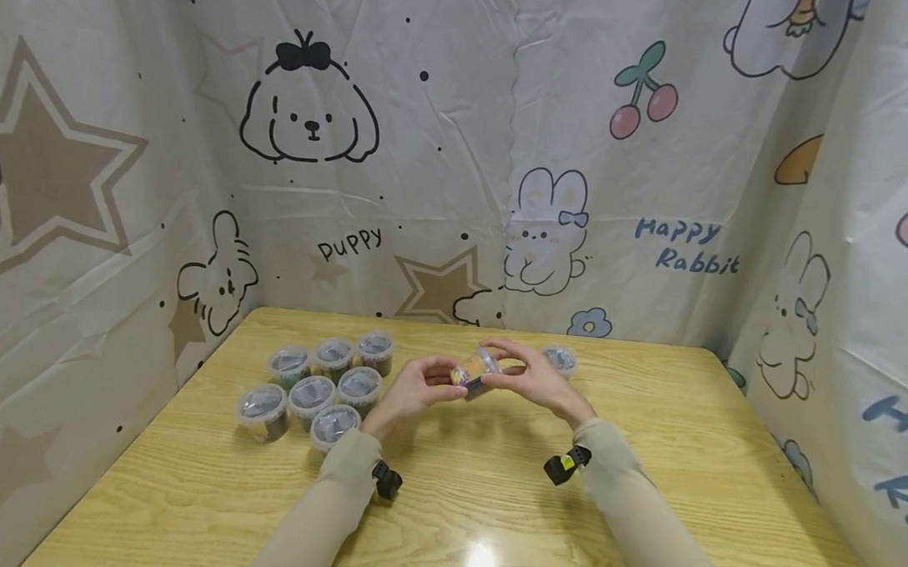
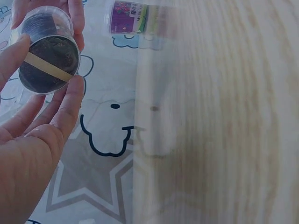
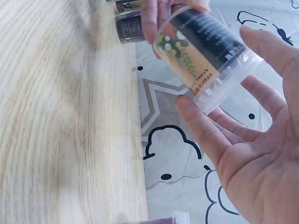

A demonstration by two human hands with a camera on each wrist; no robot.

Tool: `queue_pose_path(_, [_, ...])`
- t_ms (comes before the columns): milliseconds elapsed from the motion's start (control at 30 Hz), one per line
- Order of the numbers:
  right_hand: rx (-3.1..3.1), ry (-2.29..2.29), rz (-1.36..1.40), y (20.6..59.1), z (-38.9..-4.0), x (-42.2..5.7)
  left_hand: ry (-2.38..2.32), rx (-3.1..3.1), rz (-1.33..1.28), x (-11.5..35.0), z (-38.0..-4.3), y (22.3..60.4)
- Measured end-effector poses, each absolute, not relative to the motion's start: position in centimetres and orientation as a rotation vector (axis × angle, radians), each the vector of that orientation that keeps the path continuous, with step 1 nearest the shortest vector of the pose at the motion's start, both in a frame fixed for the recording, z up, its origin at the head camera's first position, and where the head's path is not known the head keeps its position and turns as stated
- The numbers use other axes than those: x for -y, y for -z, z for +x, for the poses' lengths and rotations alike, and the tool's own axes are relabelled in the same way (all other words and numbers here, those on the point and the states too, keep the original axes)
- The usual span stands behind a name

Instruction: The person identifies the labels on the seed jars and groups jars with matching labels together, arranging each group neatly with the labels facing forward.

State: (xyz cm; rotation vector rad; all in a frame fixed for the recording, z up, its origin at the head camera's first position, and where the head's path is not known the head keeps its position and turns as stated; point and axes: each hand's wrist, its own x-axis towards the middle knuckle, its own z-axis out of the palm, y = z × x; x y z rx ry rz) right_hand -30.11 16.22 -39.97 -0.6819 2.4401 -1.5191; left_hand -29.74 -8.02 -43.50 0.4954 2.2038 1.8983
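Cartoon-printed cloth is backing the worktop; mid-frame, left hand and right hand are pinching a labelled tub, seemingly steadying both ends. Left wrist: its dark end is showing. Right wrist: half-curled fingers are gripping its rim.

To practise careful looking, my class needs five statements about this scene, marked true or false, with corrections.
The left hand and right hand grip the held tub. True.
The held tub stands upright on the table. False: it is tilted, above the table.
The tub group stands on the table's left. True.
The lone tub is nearer the left hand. False: the lone tub stands beyond the right hand.
The held tub's label is partly orange. True.
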Motion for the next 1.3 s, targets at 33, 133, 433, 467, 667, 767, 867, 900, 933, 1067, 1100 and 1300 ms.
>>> queue_pose_path(33, [-2.427, 1.527, -0.676, 40.0, -30.1, -16.2, -1.897, -2.207, 0.495, 8.0, -29.8, 43.5])
queue_pose_path(133, [-2.407, 1.557, -0.666, 40.4, -30.4, -16.2, -1.917, -2.212, 0.486, 8.0, -29.9, 44.0])
queue_pose_path(433, [-2.371, 1.634, -0.591, 40.4, -30.4, -16.1, -2.013, -2.121, 0.468, 8.1, -30.2, 44.4])
queue_pose_path(467, [-2.365, 1.64, -0.594, 40.4, -30.4, -16.1, -2.033, -2.095, 0.461, 8.1, -30.2, 44.4])
queue_pose_path(667, [-2.348, 1.663, -0.637, 40.0, -30.5, -16.1, -2.116, -1.975, 0.401, 7.9, -30.1, 44.1])
queue_pose_path(767, [-2.354, 1.654, -0.662, 39.9, -30.5, -16.0, -2.112, -2.0, 0.374, 7.9, -30.0, 44.0])
queue_pose_path(867, [-2.4, 1.617, -0.678, 39.8, -30.5, -15.9, -2.109, -2.028, 0.354, 7.8, -30.0, 44.0])
queue_pose_path(900, [-2.416, 1.606, -0.679, 39.7, -30.5, -15.8, -2.111, -2.031, 0.353, 7.8, -30.0, 44.0])
queue_pose_path(933, [-2.436, 1.594, -0.683, 39.7, -30.4, -15.8, -2.116, -2.03, 0.35, 7.8, -30.0, 43.9])
queue_pose_path(1067, [-2.501, 1.562, -0.679, 39.3, -30.4, -15.6, -2.124, -2.029, 0.37, 7.7, -30.0, 43.8])
queue_pose_path(1100, [-2.508, 1.562, -0.685, 39.2, -30.4, -15.6, -2.125, -2.028, 0.375, 7.7, -30.0, 43.8])
queue_pose_path(1300, [-2.474, 1.588, -0.784, 39.0, -30.4, -15.8, -2.077, -2.063, 0.402, 7.7, -30.1, 43.8])
